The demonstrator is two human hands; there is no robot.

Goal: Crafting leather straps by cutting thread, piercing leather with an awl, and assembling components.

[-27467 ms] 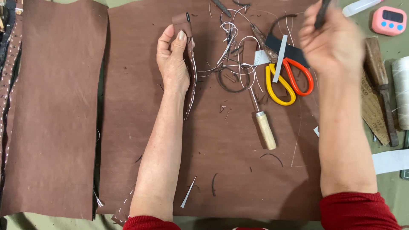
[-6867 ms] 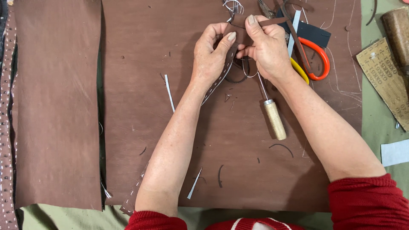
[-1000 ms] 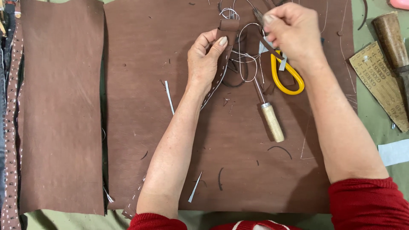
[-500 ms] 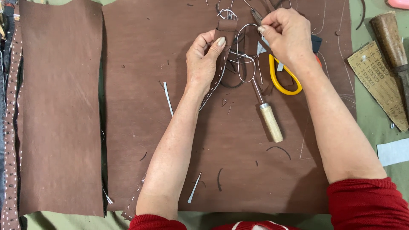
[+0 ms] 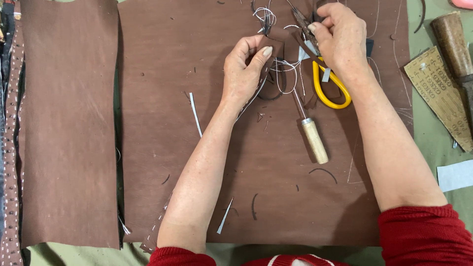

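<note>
From the head camera, a green worktop (image 5: 433, 128) carries two brown leather sheets (image 5: 69, 123), scattered with trimmings. The left hand (image 5: 244, 69) is closed, pinching a narrow stitched leather strip (image 5: 249, 101) that trails down beside the forearm. The right hand (image 5: 340, 37) is closed on a small dark tool (image 5: 304, 27) just above the yellow-handled scissors (image 5: 327, 88). A wooden-handled awl (image 5: 313, 140) lies between the arms.

right hand (image 5: 340, 37) has drawn back in toward the left hand (image 5: 244, 74) over the scissors (image 5: 327, 83)
</note>
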